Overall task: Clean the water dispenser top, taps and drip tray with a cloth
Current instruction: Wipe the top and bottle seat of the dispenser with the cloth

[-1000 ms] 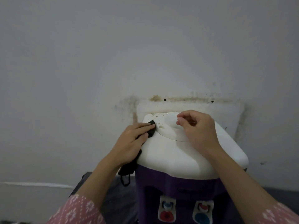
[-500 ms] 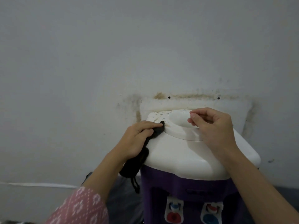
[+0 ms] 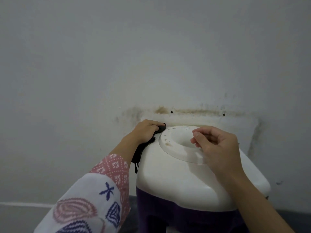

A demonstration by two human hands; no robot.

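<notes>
Head view: the left hand (image 3: 147,132) now sits at the far left corner of the dispenser top (image 3: 181,174), next to the wall (image 3: 117,64); one second ago it was nearer, at the left edge of the round lid (image 3: 178,148); so the wipe has travelled toward the back. Its fingers are curled around the black cloth (image 3: 160,128); a bit of cloth shows just ahead of the fingertips and the rest hangs below the palm, down the left side. The right hand (image 3: 217,147) has moved little; its fingers are loosely bent over the hollow of the lid and hold nothing that I can see. Specks remain just right of the cloth; I judge the top only partly clean; taps and tray are out of view.
</notes>
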